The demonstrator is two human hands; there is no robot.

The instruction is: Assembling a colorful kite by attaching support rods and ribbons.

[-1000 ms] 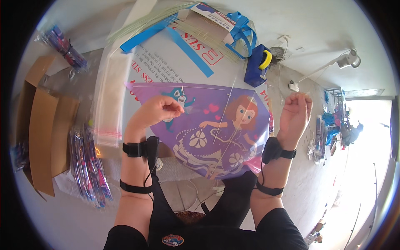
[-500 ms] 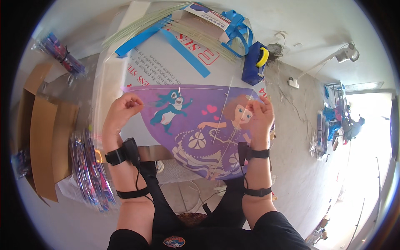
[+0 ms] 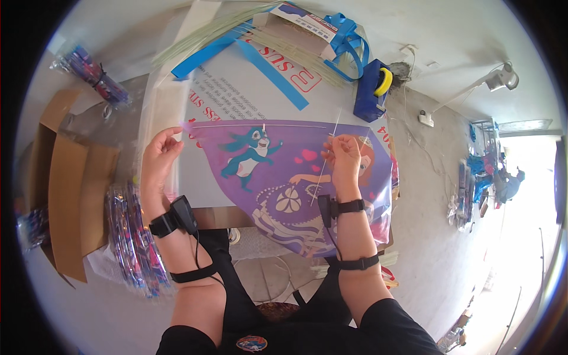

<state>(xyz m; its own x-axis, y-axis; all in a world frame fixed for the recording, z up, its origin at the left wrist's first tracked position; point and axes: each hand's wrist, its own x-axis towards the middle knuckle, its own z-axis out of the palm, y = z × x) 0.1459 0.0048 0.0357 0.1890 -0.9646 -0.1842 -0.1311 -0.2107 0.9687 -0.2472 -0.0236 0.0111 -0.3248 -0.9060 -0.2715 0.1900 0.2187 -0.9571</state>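
Note:
A purple kite sail (image 3: 236, 177), printed with a blue rabbit-like cartoon animal and a girl in a gown, lies across the front of the worktable. Along its top edge runs a thin pale rod (image 3: 225, 125). My left hand (image 3: 161, 152) is beside the sail's left corner, fingertips a little apart with nothing visible between them. With fingers pinched, my right hand (image 3: 344, 155) holds another thin, see-through rod (image 3: 321, 177) that slants over the sail. Part of the printed girl is hidden behind this hand.
Behind the sail are blue strips (image 3: 275, 77), a bundle of thin rods (image 3: 207, 41), an opened box (image 3: 296, 26) and a blue tape dispenser (image 3: 371, 92) with yellow tape. At left stand a cardboard box (image 3: 71, 201) and wrapped packs (image 3: 133, 248). A wall (image 3: 426, 195) is at right.
My left hand has moved left, from over the sail to its corner. My right hand has shifted left with the slanted rod, uncovering the sail's right part. The view has shifted slightly.

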